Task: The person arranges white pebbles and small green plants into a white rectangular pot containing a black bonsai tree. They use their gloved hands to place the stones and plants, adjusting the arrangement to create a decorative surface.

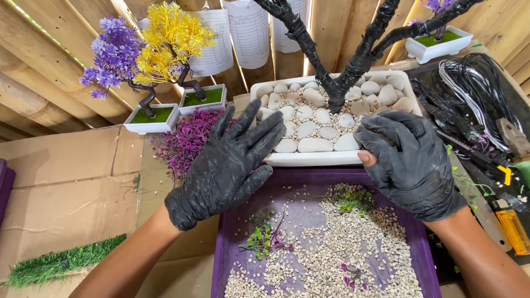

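Observation:
Both of my hands wear black gloves. My left hand [226, 163] is spread open at the left front corner of a white rectangular planter [309, 159], fingers resting against its rim. My right hand [406, 157] cups the planter's right front corner, its thumb tip poking through a tear in the glove. The planter is filled with large white pebbles [317, 129] and small gravel around a black twisted tree trunk [337, 88] that forks upward. In front of it lies a purple tray [232, 243] scattered with fine gravel and bits of green and purple foliage.
Two small white pots hold a purple tree [113, 55] and a yellow tree [168, 38] at the back left, with loose purple foliage [185, 140] beside them. Black wire coils [477, 88], an orange lighter [513, 229] and tools lie right. A grass strip [61, 262] lies front left on cardboard.

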